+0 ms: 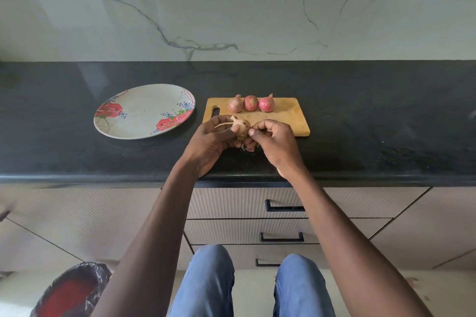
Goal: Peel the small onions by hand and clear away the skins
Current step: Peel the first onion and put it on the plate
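Onion (240,126) held above worktop (360,123) near edge, just in front of cutting board (288,116). Left hand (210,144) grip cradles it, stalk pointing left, roots toward right. Right hand (274,141) grip pinches skin at root end, nearer for peeling. Three unpeeled onions (251,103) in row on board's far side. Plate (144,110) left; bin (72,291) on floor, near left. Nothing blocks path.

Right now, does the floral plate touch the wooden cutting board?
Apart. The head view shows a strip of black counter between the right edge of the plate and the left edge of the cutting board.
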A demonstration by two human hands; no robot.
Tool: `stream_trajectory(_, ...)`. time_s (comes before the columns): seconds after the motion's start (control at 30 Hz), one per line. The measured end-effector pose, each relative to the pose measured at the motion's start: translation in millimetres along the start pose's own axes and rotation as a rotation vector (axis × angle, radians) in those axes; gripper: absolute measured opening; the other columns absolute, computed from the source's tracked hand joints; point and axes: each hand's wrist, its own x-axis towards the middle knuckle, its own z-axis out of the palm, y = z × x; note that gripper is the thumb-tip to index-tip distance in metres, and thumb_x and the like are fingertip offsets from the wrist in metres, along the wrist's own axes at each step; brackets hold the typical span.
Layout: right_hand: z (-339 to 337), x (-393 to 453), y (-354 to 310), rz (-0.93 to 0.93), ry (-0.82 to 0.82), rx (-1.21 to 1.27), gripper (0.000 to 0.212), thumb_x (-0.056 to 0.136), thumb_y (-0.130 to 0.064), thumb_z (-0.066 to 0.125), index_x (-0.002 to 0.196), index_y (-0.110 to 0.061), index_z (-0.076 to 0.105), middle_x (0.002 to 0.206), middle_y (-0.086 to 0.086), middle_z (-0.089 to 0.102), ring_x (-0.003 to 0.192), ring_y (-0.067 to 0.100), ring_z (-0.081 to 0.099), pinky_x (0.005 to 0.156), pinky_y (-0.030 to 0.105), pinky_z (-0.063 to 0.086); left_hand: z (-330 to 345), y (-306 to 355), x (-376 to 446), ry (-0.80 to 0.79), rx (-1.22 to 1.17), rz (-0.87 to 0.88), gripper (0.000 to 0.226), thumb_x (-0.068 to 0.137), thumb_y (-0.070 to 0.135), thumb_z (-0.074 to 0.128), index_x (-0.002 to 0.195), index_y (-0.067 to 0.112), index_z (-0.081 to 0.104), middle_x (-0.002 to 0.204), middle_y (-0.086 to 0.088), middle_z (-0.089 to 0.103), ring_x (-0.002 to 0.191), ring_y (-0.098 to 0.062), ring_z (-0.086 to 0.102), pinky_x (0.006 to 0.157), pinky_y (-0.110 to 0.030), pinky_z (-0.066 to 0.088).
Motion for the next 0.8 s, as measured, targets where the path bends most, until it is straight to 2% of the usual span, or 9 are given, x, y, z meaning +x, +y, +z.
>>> stream_trajectory(0.1,-1.6,1.7,0.5,0.053,0.011,0.084,0.014,0.093,0.000,0.062,0.081,-0.001,0.068,0.071,0.016,0.072,0.063,0.027,0.070,0.064,0.036,0.059,-1.5,1.4,1.3,-0.033,-0.006,-0.030,0.030,0.087,0.004,0.066,0.115,0.000,0.055,0.102,-0.016,0.071,0.086,-0.022,0.068,0.071,-0.029,0.058)
stream_trajectory(0.2,-3.3,1.9,-1.4,0.090,0.041,0.162,0.015,0.091,0.005,0.058,0.077,0.004,0.064,0.063,0.014,0.069,0.057,0.025,0.067,0.061,0.039,0.060,-4.3,1.7,1.9,-0.066,-0.020,-0.046,0.023,0.093,-0.001,0.061,0.115,-0.002,0.055,0.104,-0.016,0.070,0.086,-0.022,0.067,0.069,-0.028,0.057)
stream_trajectory(0.3,-4.7,2.8,-0.5,0.109,0.111,0.183,0.010,0.089,0.006,0.061,0.079,0.008,0.062,0.062,0.012,0.066,0.055,0.019,0.065,0.052,0.032,0.055,-6.3,2.8,1.3,-0.073,-0.041,-0.054,0.021,0.095,0.000,0.058,0.116,-0.001,0.060,0.107,-0.014,0.071,0.088,-0.020,0.068,0.068,-0.027,0.057)
stream_trajectory(0.37,-4.8,4.7,3.8,0.064,0.141,0.130,0.009,0.084,0.008,0.063,0.082,-0.001,0.066,0.073,0.009,0.069,0.065,0.016,0.068,0.059,0.031,0.056,-6.3,3.3,0.9,-0.066,-0.034,-0.066,0.023,0.098,-0.001,0.053,0.120,-0.001,0.060,0.108,-0.014,0.071,0.089,-0.020,0.068,0.067,-0.026,0.057)
stream_trajectory(0.47,-4.6,5.3,6.6,0.007,0.123,0.042,0.026,0.083,0.003,0.067,0.101,-0.014,0.075,0.096,0.000,0.076,0.092,0.014,0.071,0.082,0.030,0.059,-5.5,1.5,1.5,-0.061,-0.009,-0.065,0.028,0.099,-0.002,0.051,0.126,-0.002,0.059,0.111,-0.016,0.069,0.091,-0.021,0.066,0.068,-0.026,0.056)
stream_trajectory(0.53,-4.8,5.0,5.7,0.005,0.101,0.117,0.015,0.088,-0.009,0.074,0.102,-0.011,0.078,0.095,0.000,0.078,0.094,0.014,0.073,0.084,0.027,0.058,-4.7,0.6,1.1,-0.078,0.047,-0.040,0.029,0.098,-0.002,0.053,0.126,-0.002,0.060,0.113,-0.017,0.067,0.095,-0.023,0.064,0.074,-0.027,0.055)
stream_trajectory(0.6,-5.0,4.4,5.0,-0.012,0.093,0.119,0.016,0.087,-0.016,0.078,0.101,-0.008,0.079,0.094,0.000,0.078,0.093,0.013,0.074,0.082,0.024,0.057,-4.7,-1.7,0.7,-0.093,0.111,-0.013,0.028,0.098,-0.001,0.055,0.125,0.000,0.063,0.114,-0.016,0.069,0.097,-0.023,0.066,0.079,-0.029,0.056)
stream_trajectory(0.73,-4.4,5.9,6.6,0.060,0.128,0.179,0.014,0.083,-0.005,0.079,0.097,-0.003,0.078,0.091,0.006,0.078,0.085,0.021,0.076,0.080,0.036,0.062,-4.9,-5.2,2.3,-0.064,0.217,0.008,0.030,0.089,0.004,0.067,0.119,0.005,0.069,0.121,-0.019,0.069,0.106,-0.031,0.068,0.103,-0.044,0.051)
stream_trajectory(0.8,-2.7,6.8,5.4,0.058,0.165,0.151,0.011,0.080,-0.004,0.080,0.091,-0.002,0.079,0.084,0.007,0.077,0.078,0.021,0.076,0.077,0.037,0.062,-3.8,-5.4,2.7,-0.040,0.238,0.021,0.036,0.081,0.009,0.073,0.117,0.007,0.071,0.118,-0.018,0.071,0.107,-0.031,0.067,0.107,-0.045,0.049)
